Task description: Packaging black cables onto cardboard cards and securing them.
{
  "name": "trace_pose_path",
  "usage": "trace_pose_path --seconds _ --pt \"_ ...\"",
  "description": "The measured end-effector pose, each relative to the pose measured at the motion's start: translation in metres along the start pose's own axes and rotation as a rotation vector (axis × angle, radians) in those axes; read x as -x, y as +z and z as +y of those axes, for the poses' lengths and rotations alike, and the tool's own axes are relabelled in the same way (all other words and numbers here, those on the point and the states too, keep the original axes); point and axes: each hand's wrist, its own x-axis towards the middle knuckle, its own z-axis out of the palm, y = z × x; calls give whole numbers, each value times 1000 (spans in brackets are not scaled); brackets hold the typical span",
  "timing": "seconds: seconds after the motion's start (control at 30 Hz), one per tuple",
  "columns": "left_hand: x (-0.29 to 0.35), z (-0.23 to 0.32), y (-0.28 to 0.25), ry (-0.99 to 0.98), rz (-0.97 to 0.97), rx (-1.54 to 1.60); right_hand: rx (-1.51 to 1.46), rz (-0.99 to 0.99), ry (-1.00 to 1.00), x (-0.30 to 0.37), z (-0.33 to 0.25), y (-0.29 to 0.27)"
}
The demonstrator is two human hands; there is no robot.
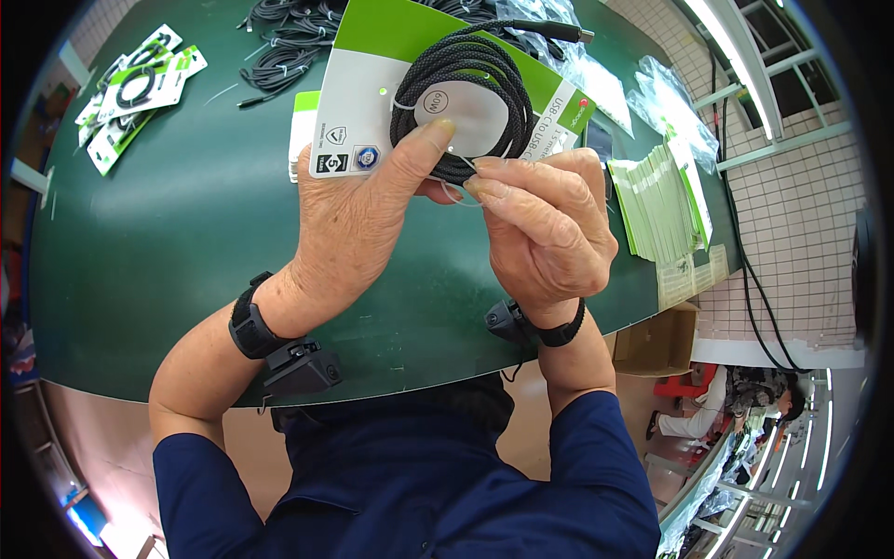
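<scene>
A coiled black braided cable (513, 102) lies against a green and white backing card (368, 56), held up above the near half of the table. My left hand (354, 210) is closed on the card's lower edge, its thumb pressing the bottom of the coil. One plug (559, 32) of the cable sticks out past the card's upper right. At the coil's lower edge, a thin whitish tie (453, 196) forms a small loop. My right hand (549, 219) pinches the tie's end between thumb and forefinger, with the other fingers curled in.
Several carded cables (140, 88) are piled at the table's far left. Loose black cable bundles (284, 56) lie at the back. A row of green and white cards (659, 200) and clear plastic bags (675, 102) are on the right. A cardboard box (656, 342) stands beyond the table's right edge; another person sits farther off.
</scene>
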Motion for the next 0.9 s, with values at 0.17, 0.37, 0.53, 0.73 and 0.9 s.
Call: trace_pose_path --seconds 0.17,0.37,0.53,0.73,0.9 --pt "0 -1 -1 -6 -9 -1 23 -17 -6 -1 -1 0" --pt "2 -3 -3 -6 -11 -8 11 -18 10 -1 -2 1" --pt "3 -5 -4 -5 -16 -11 -8 -17 13 1 -1 6" --pt "2 -8 -7 22 -49 -92 1 -37 66 -3 -1 9" --pt "6 -3 -4 98 -104 -201 -62 -34 145 -7 -4 6"
